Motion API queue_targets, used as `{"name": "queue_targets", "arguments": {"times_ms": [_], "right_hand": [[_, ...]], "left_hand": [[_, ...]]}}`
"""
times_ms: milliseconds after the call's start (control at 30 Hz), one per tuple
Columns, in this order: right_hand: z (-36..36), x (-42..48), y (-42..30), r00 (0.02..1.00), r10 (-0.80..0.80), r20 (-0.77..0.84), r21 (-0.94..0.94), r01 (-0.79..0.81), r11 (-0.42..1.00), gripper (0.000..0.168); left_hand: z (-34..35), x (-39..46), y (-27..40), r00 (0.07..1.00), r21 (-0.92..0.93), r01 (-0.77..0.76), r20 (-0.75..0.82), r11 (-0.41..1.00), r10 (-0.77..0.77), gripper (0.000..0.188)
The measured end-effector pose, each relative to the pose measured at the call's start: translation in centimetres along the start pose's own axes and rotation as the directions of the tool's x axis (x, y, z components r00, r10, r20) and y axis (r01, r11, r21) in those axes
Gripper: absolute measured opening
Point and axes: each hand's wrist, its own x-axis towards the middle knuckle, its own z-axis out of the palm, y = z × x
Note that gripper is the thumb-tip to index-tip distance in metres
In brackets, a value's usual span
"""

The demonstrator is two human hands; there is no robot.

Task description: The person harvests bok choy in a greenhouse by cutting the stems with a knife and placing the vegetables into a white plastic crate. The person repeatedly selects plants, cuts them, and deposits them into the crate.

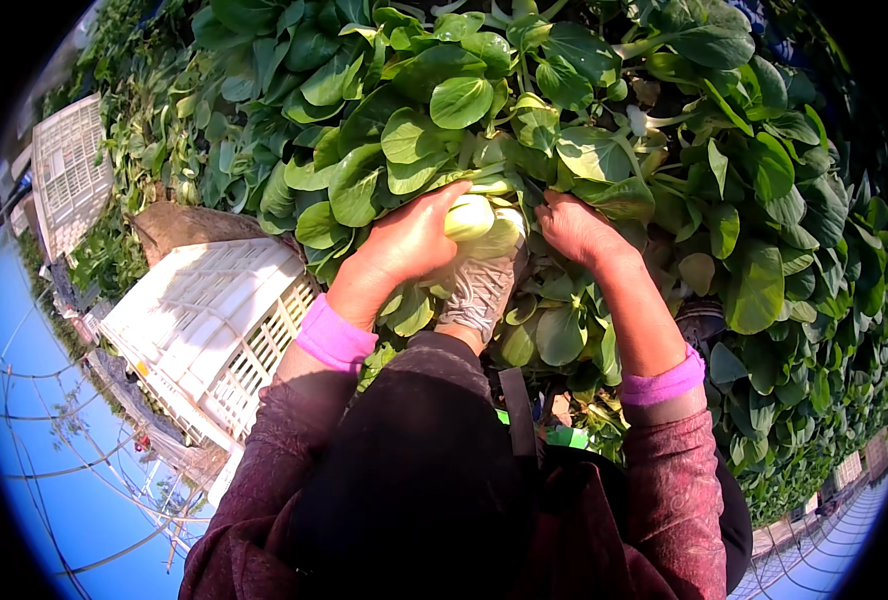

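My left hand is closed round the pale base of a leafy green head, a bok choy, just above the toe of my laced shoe. Its broad leaves spread upward and to the left. To the right of the shoe, my right hand is bent, with its fingertips down among leaves and stems; whether it grips anything is hidden. More bok choy plants surround both hands, some lying on their sides with white stem bases showing.
A white slatted plastic crate stands at the left beside brown sacking. Another white crate is farther off at the upper left. Dense leafy plants fill the right side. My other shoe is partly under leaves.
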Motion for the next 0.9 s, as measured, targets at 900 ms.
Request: {"name": "queue_targets", "arguments": {"times_ms": [900], "right_hand": [[4.5, 2.2, -1.2, 0.931, 0.281, -0.233, 0.836, 0.044, 0.547, 0.041]], "left_hand": [[-4.9, -0.3, -0.8, 0.999, -0.764, 0.034, 0.016, 0.644, -0.033, 0.056]]}}
